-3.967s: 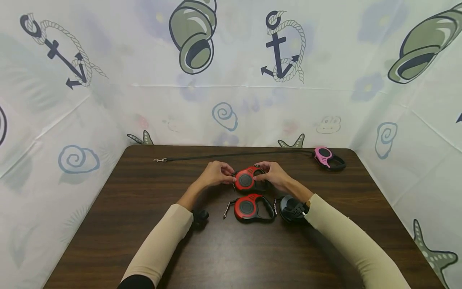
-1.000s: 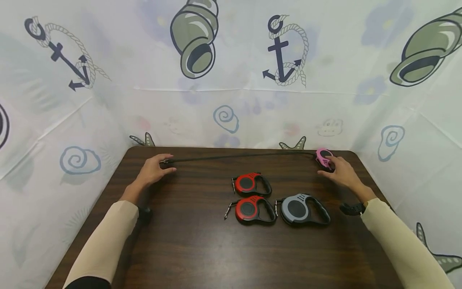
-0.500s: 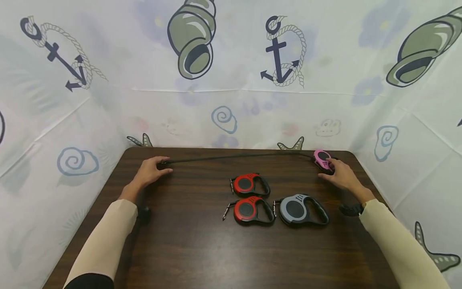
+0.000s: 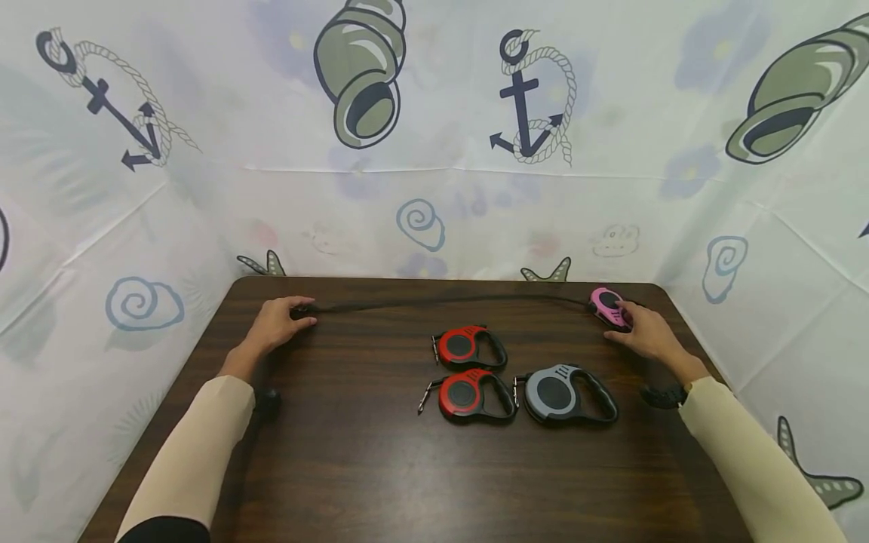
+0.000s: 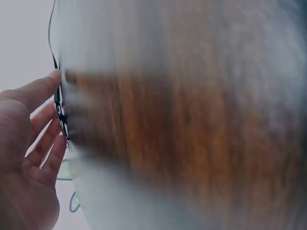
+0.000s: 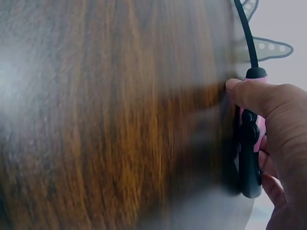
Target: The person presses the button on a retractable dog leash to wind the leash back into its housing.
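Observation:
A pink and black retractable dog leash (image 4: 606, 302) lies at the table's back right. Its black strap (image 4: 434, 301) runs leftward along the back edge in a slight bow. At the strap's far end my left hand (image 4: 271, 326) pinches the metal clip (image 5: 61, 116), thumb on the near side and fingers behind it. My right hand (image 4: 648, 332) grips the pink leash's body, and in the right wrist view the thumb lies by the strap outlet with fingertips behind the black handle (image 6: 249, 175).
Two red retractable leashes, an upper one (image 4: 459, 346) and a lower one (image 4: 463, 394), lie mid-table. Beside them on the right is a grey leash (image 4: 557, 394). Patterned white cloth (image 4: 434, 98) walls the brown table (image 4: 407, 483) at the back and sides.
Both hands have left the upper red leash and spread to the pink leash's two ends. Since half a second ago, the strap has shifted slightly toward me and blurred.

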### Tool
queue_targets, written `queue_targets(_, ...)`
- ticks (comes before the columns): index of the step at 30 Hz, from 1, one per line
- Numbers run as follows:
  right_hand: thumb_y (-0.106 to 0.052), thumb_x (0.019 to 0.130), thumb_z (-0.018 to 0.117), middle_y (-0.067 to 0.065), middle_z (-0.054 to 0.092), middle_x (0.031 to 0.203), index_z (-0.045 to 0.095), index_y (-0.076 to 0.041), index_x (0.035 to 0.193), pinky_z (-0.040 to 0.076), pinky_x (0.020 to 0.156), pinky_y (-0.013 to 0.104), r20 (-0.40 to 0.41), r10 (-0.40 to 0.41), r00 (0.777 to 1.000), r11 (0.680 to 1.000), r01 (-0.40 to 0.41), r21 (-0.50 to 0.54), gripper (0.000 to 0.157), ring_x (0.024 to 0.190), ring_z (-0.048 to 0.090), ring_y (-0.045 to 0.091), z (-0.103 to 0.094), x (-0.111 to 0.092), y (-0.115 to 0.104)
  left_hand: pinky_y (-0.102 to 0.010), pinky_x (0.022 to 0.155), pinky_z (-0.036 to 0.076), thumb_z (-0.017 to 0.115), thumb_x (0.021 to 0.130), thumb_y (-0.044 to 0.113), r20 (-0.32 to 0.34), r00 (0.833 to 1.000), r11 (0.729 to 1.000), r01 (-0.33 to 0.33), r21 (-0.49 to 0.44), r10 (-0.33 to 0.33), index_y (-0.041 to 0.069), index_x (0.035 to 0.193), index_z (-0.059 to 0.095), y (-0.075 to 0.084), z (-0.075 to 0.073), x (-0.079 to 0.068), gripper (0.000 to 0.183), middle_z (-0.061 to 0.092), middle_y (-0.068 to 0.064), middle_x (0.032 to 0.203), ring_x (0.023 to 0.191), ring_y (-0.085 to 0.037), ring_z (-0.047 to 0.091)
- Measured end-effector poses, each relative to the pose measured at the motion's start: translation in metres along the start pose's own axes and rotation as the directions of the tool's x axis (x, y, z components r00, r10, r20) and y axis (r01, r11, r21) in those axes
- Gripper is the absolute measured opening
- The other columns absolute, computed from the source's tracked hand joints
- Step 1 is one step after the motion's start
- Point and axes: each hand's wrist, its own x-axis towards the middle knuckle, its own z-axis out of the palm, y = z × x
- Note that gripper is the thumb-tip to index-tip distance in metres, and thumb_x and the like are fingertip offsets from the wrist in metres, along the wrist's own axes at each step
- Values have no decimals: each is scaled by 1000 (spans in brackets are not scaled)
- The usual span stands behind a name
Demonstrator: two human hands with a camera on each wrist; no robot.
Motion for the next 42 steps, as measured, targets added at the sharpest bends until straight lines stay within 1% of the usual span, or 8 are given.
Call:
queue_targets(6, -31, 90, 86, 39, 65, 118, 48, 18, 144, 50, 94, 67, 7, -4, 1000, 1000, 3, 15, 81, 102, 65, 50, 1, -2, 5, -66, 106, 45, 80, 95, 12, -13, 1000, 999, -22, 33, 23, -1, 133, 71, -4, -3, -2, 41, 69, -28, 131, 125, -50, 61)
queue_targets(12, -27, 90, 85, 40, 65, 118, 49, 17, 143, 50, 94, 68, 2, -3, 1000, 1000, 3, 24, 78, 105, 65, 52, -1, -3, 8, -64, 100, 49, 81, 93, 8, -15, 999, 999, -43, 29, 44, -1, 125, 75, -6, -4, -3, 35, 74, -25, 122, 115, -46, 68)
queue_targets(14, -25, 91, 85, 39, 65, 117, 49, 16, 143, 50, 93, 67, 1, -2, 1000, 1000, 2, 29, 75, 103, 65, 50, -1, -4, 9, -63, 100, 50, 82, 92, 7, -16, 999, 999, -46, 25, 46, -2, 123, 76, -5, -5, -5, 33, 75, -25, 119, 113, -45, 70)
queue_targets(20, -18, 93, 83, 37, 65, 116, 50, 11, 143, 50, 93, 67, 10, 5, 1000, 998, -5, 57, 67, 101, 64, 48, -4, -5, 10, -62, 96, 53, 82, 92, 5, 11, 998, 998, -57, 11, 57, -3, 118, 77, -4, -7, -8, 28, 76, -24, 115, 108, -43, 72)
queue_targets(26, -16, 93, 82, 37, 64, 117, 50, 10, 144, 50, 93, 67, 9, 13, 1000, 998, -14, 60, 66, 101, 63, 48, -3, -6, 10, -62, 96, 53, 80, 93, 3, 43, 994, 995, -97, 16, 97, -2, 116, 78, -6, -8, -7, 24, 76, -23, 113, 106, -42, 72)
queue_targets(33, -17, 94, 79, 32, 66, 112, 52, 8, 143, 50, 88, 64, -6, 32, 999, 999, -32, 36, 62, 96, 61, 43, -3, -10, 11, -62, 96, 52, 78, 94, 2, 77, 988, 990, -134, 37, 131, -1, 119, 77, -9, -8, -7, 25, 75, -22, 115, 106, -41, 71)
queue_targets(37, -18, 94, 79, 32, 67, 110, 52, 9, 142, 51, 86, 63, -16, 26, 1000, 999, -26, 26, 61, 92, 62, 43, -6, -11, 13, -63, 97, 51, 76, 96, 3, 74, 988, 990, -140, 26, 137, -2, 121, 75, -9, -8, -9, 26, 75, -23, 116, 108, -43, 70)
queue_targets(42, -20, 96, 78, 33, 67, 111, 52, 10, 143, 51, 85, 63, -5, 28, 1000, 999, -27, 26, 62, 91, 63, 41, -6, -14, 13, -63, 98, 50, 76, 96, 1, 64, 985, 986, -163, 28, 161, -4, 120, 74, -11, -8, -9, 25, 75, -22, 112, 107, -43, 69)
